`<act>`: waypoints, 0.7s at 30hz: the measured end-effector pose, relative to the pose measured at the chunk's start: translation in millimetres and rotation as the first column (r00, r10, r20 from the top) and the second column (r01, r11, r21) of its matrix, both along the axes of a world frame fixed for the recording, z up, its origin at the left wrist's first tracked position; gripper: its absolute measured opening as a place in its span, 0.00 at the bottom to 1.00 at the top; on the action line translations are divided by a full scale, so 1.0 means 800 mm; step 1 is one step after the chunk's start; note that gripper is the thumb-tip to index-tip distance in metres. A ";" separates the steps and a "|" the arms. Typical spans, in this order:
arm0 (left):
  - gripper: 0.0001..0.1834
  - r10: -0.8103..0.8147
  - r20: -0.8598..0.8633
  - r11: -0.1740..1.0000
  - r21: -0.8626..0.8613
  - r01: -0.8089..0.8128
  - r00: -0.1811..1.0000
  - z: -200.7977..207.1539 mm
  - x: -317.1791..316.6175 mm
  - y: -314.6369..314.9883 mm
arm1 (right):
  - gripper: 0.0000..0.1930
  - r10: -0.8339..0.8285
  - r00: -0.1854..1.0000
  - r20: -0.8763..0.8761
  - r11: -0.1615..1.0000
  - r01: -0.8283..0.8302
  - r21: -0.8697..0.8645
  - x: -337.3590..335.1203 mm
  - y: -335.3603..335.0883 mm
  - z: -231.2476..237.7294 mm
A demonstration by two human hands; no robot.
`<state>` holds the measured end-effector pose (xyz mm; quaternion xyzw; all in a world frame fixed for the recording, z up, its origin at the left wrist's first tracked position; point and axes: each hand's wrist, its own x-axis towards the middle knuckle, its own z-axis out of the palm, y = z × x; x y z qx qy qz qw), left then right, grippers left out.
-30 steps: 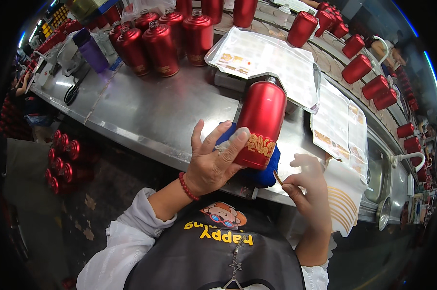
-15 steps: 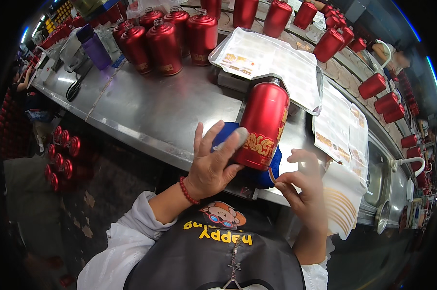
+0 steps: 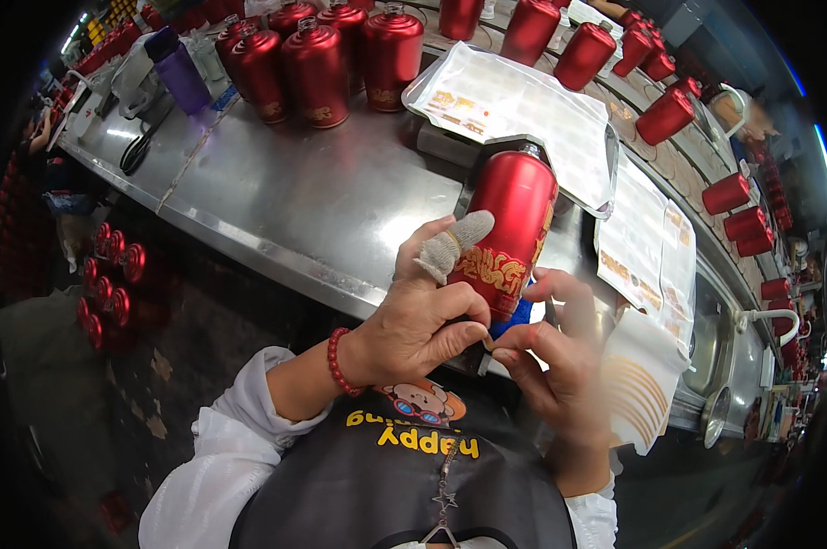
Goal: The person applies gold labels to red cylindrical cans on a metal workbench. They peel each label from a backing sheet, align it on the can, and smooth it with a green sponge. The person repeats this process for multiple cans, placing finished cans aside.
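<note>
Gripping the tall red metal canister with a gold emblem [image 3: 512, 224], our left hand [image 3: 418, 320] wrapped its fingers round the near end of the body, the forefinger in a grey knitted fingertip cover [image 3: 450, 245] lying along the red side. A red bead bracelet [image 3: 338, 362] sat on that wrist. Our right hand [image 3: 555, 361] was curled in just beside the left, thumb and forefinger pinched at the canister's near end, where a small gold-coloured edge showed; we could not tell exactly what they pinched. A bit of blue cloth [image 3: 516, 317] showed between the two hands, under the canister.

The canister lay tilted, its capped top pointing away from us, over the near edge of the long stainless steel worktable [image 3: 322, 201]. Just beyond its far end stood a clear plastic tray holding printed sheets [image 3: 514, 101], and to the right lay more sheets of gold stickers on white backing [image 3: 656, 247], some curling over the near edge.

On the far left of the table a cluster of upright red canisters [image 3: 326, 59] stood close together, with a purple plastic bottle [image 3: 180, 73] to their left. Further red canisters lying on their sides [image 3: 697, 101] were strung along the far right, well apart from our hands.
</note>
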<state>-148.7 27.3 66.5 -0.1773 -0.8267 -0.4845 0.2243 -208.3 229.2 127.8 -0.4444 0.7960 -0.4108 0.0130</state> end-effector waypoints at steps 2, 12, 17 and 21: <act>0.10 0.044 0.088 0.999 -0.011 -0.043 0.995 -0.004 0.007 -0.008 | 0.06 -0.036 0.999 0.006 0.999 0.036 0.031 -0.001 -0.003 -0.003; 0.07 0.273 0.188 0.947 0.121 -0.299 0.943 -0.034 0.007 0.002 | 0.08 -0.183 0.982 0.040 0.982 0.181 0.051 -0.006 -0.007 -0.045; 0.07 0.261 0.247 0.944 0.137 -0.300 0.933 -0.038 0.006 -0.002 | 0.08 -0.198 0.980 0.018 0.980 0.197 0.036 -0.009 -0.007 -0.050; 0.07 0.262 0.224 0.942 0.152 -0.299 0.939 -0.039 0.004 0.001 | 0.09 -0.205 0.978 0.027 0.979 0.204 0.030 -0.008 -0.005 -0.051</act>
